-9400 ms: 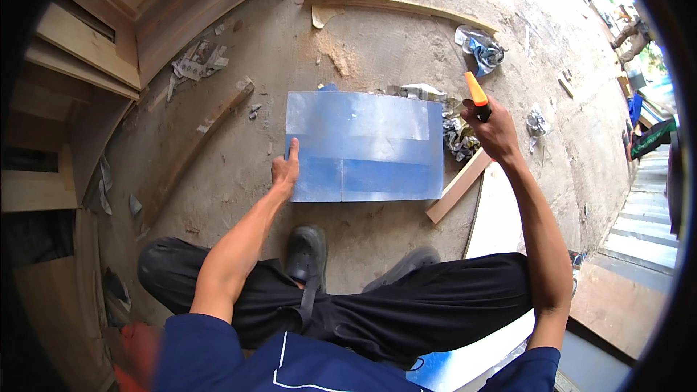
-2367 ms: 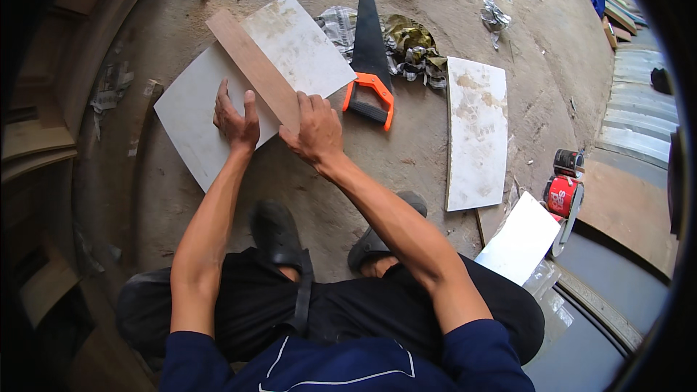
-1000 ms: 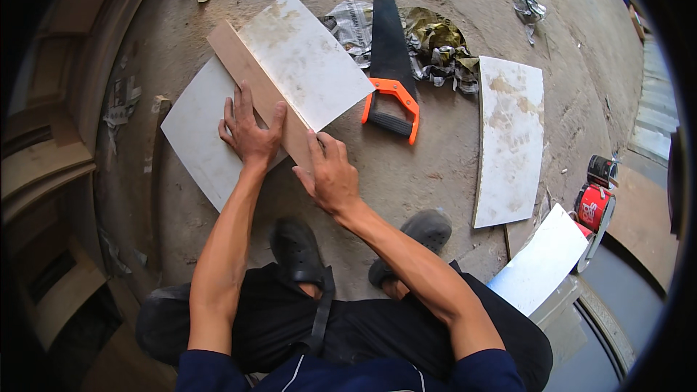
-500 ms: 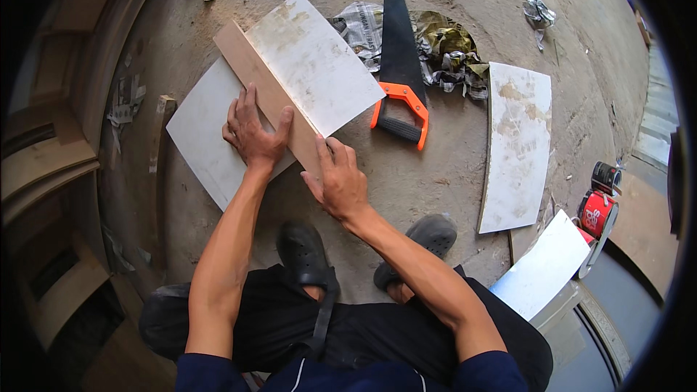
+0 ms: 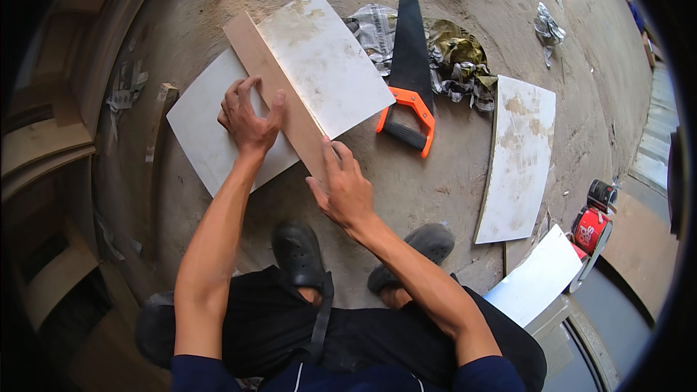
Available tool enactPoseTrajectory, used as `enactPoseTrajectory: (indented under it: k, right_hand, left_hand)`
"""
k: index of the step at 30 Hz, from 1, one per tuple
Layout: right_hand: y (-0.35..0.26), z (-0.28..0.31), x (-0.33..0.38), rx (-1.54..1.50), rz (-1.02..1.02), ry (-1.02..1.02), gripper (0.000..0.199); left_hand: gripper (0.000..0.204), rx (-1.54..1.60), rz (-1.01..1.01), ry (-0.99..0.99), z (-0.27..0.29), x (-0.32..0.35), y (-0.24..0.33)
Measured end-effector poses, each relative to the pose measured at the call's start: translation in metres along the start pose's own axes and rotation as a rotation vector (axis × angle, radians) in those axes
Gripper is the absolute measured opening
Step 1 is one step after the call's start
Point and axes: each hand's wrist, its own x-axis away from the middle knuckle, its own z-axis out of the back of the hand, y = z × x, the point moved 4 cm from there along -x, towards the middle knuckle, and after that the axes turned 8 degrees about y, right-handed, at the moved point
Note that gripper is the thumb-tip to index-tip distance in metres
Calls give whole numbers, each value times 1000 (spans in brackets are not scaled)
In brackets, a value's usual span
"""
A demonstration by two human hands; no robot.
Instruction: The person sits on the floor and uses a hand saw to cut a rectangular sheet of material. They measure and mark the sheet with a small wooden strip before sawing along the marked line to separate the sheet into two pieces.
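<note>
A long brown wooden strip (image 5: pixel 279 87) lies at a slant along the edge of a stained white board (image 5: pixel 327 65). Beneath it, a second white board (image 5: pixel 210 116) sticks out on the left. My left hand (image 5: pixel 250 117) is at the strip's left edge, its thumb on the brown face and its fingers arched and apart. At the strip's near end, my right hand (image 5: pixel 344 187) grips it, the index finger up at the white board's corner and the thumb on the other side. The underside of the strip is hidden.
A handsaw (image 5: pixel 410 51) with an orange and black handle lies right of the boards, on crumpled newspaper (image 5: pixel 457 58). Another white board (image 5: pixel 517 160) is farther right, near red cans (image 5: pixel 589 226). Wooden frames (image 5: pixel 47 145) stand at the left; my shoes (image 5: pixel 298 252) are close in front.
My left hand's fingers have drawn up into an arch, where they lay flatter before. My right hand stays at the strip's near end. The whole view has shifted slightly.
</note>
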Motion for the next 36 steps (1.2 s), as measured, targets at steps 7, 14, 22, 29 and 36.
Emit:
enactPoseTrajectory:
  k: [7,14,22,29,36]
  right_hand:
    - [-3,3,-1,-48,-74,31,70]
    - [3,1,-8,-135,-376,121,41]
    - [2,3,-20,-231,-532,165,29]
    - [24,23,-26,-208,-514,265,21]
    - [180,124,-52,283,-717,826,43]
  left_hand:
    - [66,80,-159,129,-10,-31,-9]
    - [83,-45,-125,-53,-17,-36,-4]
    - [85,-32,-102,-80,-17,-40,-6]
    - [83,-48,-157,-28,-20,-38,-9]
    - [80,-32,-145,-43,-21,-38,-4]
